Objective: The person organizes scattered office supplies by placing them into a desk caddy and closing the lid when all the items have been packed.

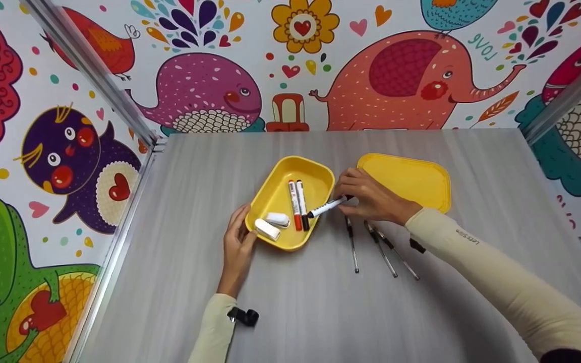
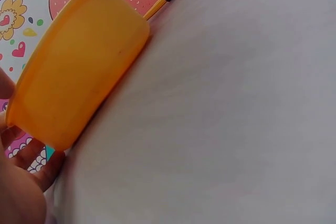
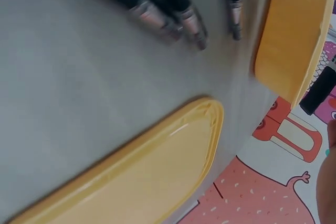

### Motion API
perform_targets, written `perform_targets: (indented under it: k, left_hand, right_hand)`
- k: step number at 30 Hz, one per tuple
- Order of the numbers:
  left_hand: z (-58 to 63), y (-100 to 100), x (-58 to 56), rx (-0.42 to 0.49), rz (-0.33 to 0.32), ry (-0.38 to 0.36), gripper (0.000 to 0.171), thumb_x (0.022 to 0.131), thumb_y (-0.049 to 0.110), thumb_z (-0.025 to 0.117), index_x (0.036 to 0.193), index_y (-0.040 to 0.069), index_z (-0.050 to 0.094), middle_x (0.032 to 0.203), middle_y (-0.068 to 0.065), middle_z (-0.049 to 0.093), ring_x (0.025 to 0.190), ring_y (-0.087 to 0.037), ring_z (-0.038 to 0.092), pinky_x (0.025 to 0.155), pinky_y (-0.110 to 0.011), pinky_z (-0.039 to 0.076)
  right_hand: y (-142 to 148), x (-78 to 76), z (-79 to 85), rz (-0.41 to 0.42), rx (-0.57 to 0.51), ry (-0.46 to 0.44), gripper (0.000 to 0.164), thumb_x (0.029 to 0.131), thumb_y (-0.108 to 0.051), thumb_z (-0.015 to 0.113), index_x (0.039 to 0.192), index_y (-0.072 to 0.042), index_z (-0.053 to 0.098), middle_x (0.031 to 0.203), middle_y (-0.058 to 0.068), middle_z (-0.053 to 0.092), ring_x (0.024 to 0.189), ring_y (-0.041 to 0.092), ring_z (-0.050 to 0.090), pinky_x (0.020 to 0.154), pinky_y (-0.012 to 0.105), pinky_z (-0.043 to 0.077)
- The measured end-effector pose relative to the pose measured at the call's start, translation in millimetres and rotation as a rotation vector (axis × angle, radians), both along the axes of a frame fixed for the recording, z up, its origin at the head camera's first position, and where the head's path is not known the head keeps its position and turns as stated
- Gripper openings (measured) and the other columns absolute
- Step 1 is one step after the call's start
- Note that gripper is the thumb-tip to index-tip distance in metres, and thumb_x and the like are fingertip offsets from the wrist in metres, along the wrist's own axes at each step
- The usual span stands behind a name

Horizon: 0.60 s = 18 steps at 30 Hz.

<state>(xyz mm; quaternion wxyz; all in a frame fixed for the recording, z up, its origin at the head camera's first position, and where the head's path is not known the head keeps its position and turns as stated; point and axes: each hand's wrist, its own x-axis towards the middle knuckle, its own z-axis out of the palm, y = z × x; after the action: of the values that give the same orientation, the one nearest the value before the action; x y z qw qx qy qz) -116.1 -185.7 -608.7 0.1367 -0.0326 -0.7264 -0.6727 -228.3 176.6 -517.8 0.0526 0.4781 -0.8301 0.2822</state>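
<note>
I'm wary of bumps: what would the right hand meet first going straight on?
Probably the rim of the yellow box, though the right hand, holding a marker, might pass above; height is unclear.

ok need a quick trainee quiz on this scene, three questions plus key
1. Count: how many pens lie on the table?
2. True or false: the yellow lid is on the yellow tub.
3. Which hand holds a marker at the tub's rim?

Key:
1. Three.
2. False; the lid lies on the table, to the tub's right in the head view.
3. The right hand.
</note>
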Motion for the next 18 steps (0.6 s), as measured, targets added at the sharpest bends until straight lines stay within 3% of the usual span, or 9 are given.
perform_targets:
  k: [4, 10, 18]
  left_hand:
    - [-0.3, 0, 0.2, 0.004, -0.007, 0.008, 0.066, 0.096, -0.011, 0.058, 0.161, 0.000, 0.053, 0.165, -0.015, 0.049, 0.153, -0.030, 0.049, 0.121, -0.026, 0.042]
    - [-0.2, 0, 0.2, -0.003, -0.007, 0.006, 0.066, 0.096, -0.011, 0.058, 0.161, 0.000, 0.053, 0.165, -0.015, 0.048, 0.153, -0.030, 0.048, 0.120, -0.024, 0.042]
    - [-0.3, 0, -0.2, 0.002, 0.006, -0.005, 0.066, 0.095, -0.011, 0.058, 0.160, 0.000, 0.054, 0.165, -0.014, 0.049, 0.153, -0.029, 0.049, 0.121, -0.025, 0.042]
  right_hand:
    - [-7, -4.2, -0.8, 0.003, -0.055, -0.081, 0.021, 0.094, -0.017, 0.089, 0.113, -0.013, 0.081, 0.110, 0.000, 0.071, 0.113, 0.021, 0.054, 0.096, 0.037, 0.046]
    - [-15, -10.6, -2.8, 0.003, -0.099, -0.098, 0.018, 0.092, -0.011, 0.088, 0.109, -0.012, 0.080, 0.109, 0.000, 0.074, 0.112, 0.023, 0.054, 0.097, 0.041, 0.043]
    - [-30, -17.8, -0.4, -0.002, -0.015, -0.052, 0.022, 0.091, -0.013, 0.091, 0.111, -0.013, 0.081, 0.111, 0.002, 0.072, 0.114, 0.025, 0.056, 0.102, 0.045, 0.046]
